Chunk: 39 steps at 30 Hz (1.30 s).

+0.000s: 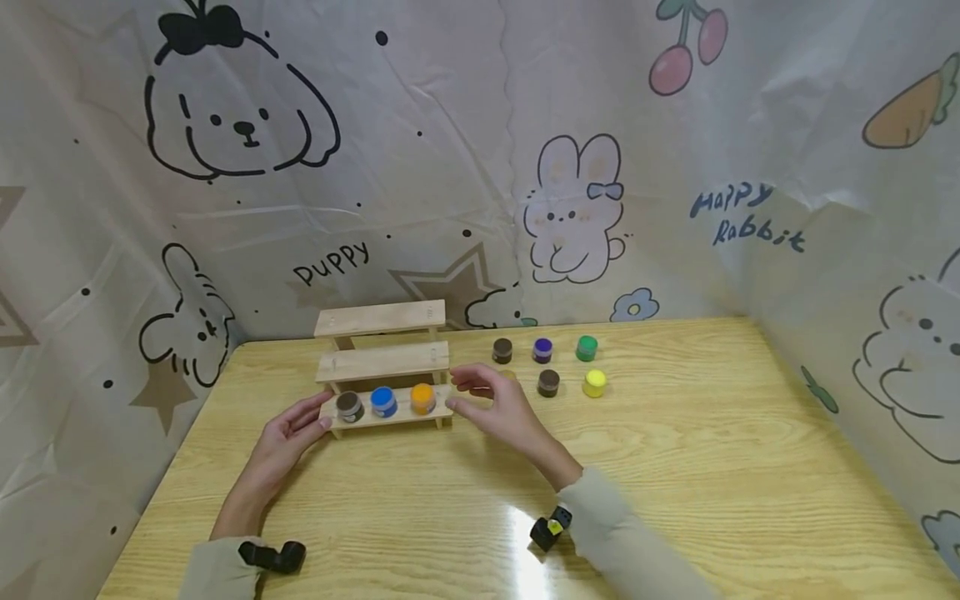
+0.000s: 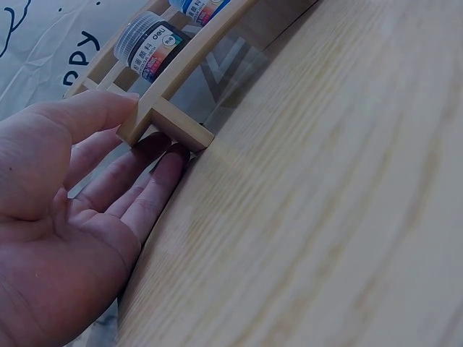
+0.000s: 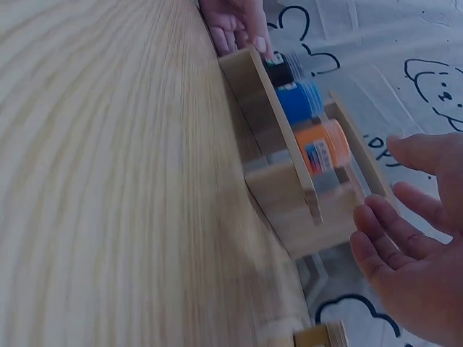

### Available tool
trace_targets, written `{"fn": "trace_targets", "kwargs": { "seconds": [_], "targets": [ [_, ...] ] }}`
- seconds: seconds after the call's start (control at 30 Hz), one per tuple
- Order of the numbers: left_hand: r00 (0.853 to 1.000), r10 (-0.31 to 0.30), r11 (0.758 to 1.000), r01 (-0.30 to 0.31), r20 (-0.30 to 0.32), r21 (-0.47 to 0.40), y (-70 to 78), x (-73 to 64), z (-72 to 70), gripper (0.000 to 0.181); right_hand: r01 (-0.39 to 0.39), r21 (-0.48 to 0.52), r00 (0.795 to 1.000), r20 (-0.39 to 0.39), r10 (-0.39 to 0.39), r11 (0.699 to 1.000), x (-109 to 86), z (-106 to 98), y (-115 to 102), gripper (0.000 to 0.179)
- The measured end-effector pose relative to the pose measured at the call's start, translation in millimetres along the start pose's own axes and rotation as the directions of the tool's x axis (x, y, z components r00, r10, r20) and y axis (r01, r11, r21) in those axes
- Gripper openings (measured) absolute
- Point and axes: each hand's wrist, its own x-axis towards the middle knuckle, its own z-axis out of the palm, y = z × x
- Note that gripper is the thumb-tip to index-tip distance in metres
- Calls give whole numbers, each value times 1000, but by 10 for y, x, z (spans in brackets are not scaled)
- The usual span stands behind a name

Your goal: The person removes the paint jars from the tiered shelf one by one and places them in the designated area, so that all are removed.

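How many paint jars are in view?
9. Rack's bottom shelf: dark jar, blue jar, orange jar. Table, back row: brown jar, purple jar, green jar; front row: partly hidden jar behind the right hand, second brown jar, yellow jar.

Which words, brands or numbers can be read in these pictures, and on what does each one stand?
"PUPPY": backdrop, left of centre.
"Happy Rabbit": backdrop, right side.
"deli": dark jar, on its label.
Remaining jar print, including on the blue jar and orange jar: too small or blurred to read.
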Motion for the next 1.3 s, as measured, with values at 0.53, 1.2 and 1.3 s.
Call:
{"fn": "trace_targets", "kwargs": {
  "seconds": [0.53, 1.2, 1.3],
  "targets": [
    [1000, 8, 1000, -8, 4, 4, -5, 6, 2, 58, -11, -91, 1000, 17, 12, 996, 189, 367, 0, 39],
    [1000, 20, 1000, -20, 7, 2, -23, 11, -7, 58, -38, -97, 999, 16, 40, 995, 128, 309, -65, 29],
    [1000, 23, 1000, -23, 6, 3, -20, 13, -7, 57, -38, -93, 999, 11, 39, 995, 75, 260, -95, 29]
  ]
}}
